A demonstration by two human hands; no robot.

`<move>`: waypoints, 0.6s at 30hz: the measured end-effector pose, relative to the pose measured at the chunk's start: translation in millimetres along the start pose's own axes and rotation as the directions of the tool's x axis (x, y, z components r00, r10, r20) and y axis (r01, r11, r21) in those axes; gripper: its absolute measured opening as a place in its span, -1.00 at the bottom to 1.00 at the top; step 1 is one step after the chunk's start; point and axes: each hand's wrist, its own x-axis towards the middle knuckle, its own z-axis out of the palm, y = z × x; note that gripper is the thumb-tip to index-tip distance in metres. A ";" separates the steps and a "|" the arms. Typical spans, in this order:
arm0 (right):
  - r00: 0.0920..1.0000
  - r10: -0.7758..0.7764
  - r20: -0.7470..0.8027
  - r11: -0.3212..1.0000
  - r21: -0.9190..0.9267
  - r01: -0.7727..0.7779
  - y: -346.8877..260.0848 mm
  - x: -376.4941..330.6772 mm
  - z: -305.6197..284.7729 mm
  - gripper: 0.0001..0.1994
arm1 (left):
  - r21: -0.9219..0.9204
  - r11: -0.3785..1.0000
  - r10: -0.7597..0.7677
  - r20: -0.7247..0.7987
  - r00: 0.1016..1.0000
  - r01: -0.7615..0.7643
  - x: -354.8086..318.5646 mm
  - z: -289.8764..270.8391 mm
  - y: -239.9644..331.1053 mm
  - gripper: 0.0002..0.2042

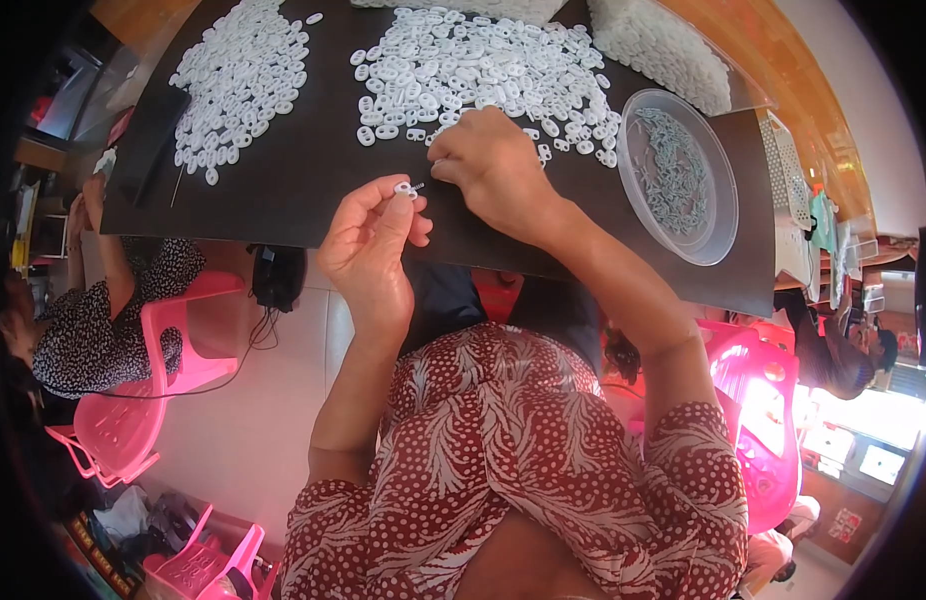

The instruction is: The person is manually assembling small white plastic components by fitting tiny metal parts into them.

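Between the thumb and fingers of my left hand (373, 240) is a small white oval plastic piece with holes (403, 188). A short grey screw (418, 186) sticks out of it to the right. My right hand (498, 175) is beside it, at the near edge of a spread pile of similar white pieces (483, 70). Its fingers are pinched together; whatever they hold, if anything, is mostly hidden. To the right, a round clear plastic tub (725, 200) contains many small grey screws (673, 170).
Another heap of white pieces (243, 85) lies at left on the dark table (313, 180), near a thin metal shaft (176, 188). A clear bag of white pieces (663, 55) is at the far right. Pink chairs (168, 350) stand on both sides; a person (113, 310) sits at left.
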 end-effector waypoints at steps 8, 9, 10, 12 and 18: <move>0.780 0.601 0.171 0.415 0.768 -0.488 -20.9 -11.7 -20.5 -0.86 | -0.137 0.986 -0.089 0.042 0.995 0.094 0.1 18.5 2.1 -0.88; 0.766 0.618 0.180 0.380 0.784 -0.491 -22.8 -14.3 -20.0 -0.87 | -0.153 0.984 -0.087 0.050 0.995 0.093 0.0 20.6 2.1 -0.88; 0.764 0.620 0.180 0.377 0.785 -0.491 -24.3 -16.3 -19.4 -0.87 | -0.170 0.981 -0.083 0.057 0.995 0.092 -0.4 22.0 2.1 -0.88; 0.751 0.644 0.148 0.355 0.811 -0.465 -26.8 -19.2 -17.8 -0.86 | -0.171 0.981 -0.079 0.056 0.995 0.087 -1.3 23.4 2.3 -0.87; 0.770 0.637 0.038 0.450 0.793 -0.411 -33.1 -28.3 -15.8 -0.85 | -0.141 0.990 -0.011 0.033 0.999 0.016 -4.0 25.0 1.2 -0.88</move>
